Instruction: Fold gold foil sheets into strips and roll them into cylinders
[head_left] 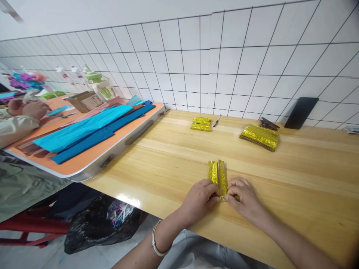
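A shiny gold patterned paper point(213, 171) lies on the wooden table in front of me, its two long sides folded inward with a narrow gap between them. My left hand point(200, 196) presses on its near left end, fingers closed together. At the near right corner, my right hand point(243, 196) pinches the edge between thumb and fingers. Farther back sits a thick stack of gold paper point(259, 136), with a black clip point(269, 124) behind it. A smaller folded gold piece point(201, 124) lies near the wall.
A dark phone point(301, 113) leans on the tiled wall, and a small pen-like tool point(217, 121) lies nearby. Left, an orange folding table point(67, 166) holds blue paper strips point(84, 129), a cardboard box point(85, 101) and a bottle point(99, 85); a co-worker's hands point(35, 110) are there. Below is a black bag point(92, 228).
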Demonstrator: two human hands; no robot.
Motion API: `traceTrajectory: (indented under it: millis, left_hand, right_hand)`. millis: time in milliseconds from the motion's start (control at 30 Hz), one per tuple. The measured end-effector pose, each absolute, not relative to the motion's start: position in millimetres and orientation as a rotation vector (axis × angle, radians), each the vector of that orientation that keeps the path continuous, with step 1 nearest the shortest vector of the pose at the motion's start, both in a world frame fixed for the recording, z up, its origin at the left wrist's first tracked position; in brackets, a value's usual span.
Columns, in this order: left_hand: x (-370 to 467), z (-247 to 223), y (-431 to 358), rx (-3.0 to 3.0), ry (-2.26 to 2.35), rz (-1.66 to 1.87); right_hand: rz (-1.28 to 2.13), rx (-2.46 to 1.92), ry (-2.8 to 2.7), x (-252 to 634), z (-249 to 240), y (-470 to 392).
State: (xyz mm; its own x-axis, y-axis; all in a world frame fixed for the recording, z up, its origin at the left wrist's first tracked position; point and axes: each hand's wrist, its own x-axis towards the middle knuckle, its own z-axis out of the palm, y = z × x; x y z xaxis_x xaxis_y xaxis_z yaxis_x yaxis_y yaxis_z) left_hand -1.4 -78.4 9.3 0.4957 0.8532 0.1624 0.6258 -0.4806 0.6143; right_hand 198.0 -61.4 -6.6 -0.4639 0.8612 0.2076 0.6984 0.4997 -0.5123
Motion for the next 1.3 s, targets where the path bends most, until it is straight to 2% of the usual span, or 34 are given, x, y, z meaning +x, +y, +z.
traceTrajectory:
  millis: [300,567,1300]
  left_hand:
    - [-7,12,-85,2.133,1.29,0.669]
    - [-20,7,-93,2.0,1.357,0.727]
    - [-2,3,-91,2.213,1.566,0.565]
  right_hand:
    - [0.356,-1.344,-2.318,195,-10,-62]
    - [0.371,-1.342,-2.343,195,-8,-62]
    - [0.337,-1.341,-2.354,195,-8,-60]
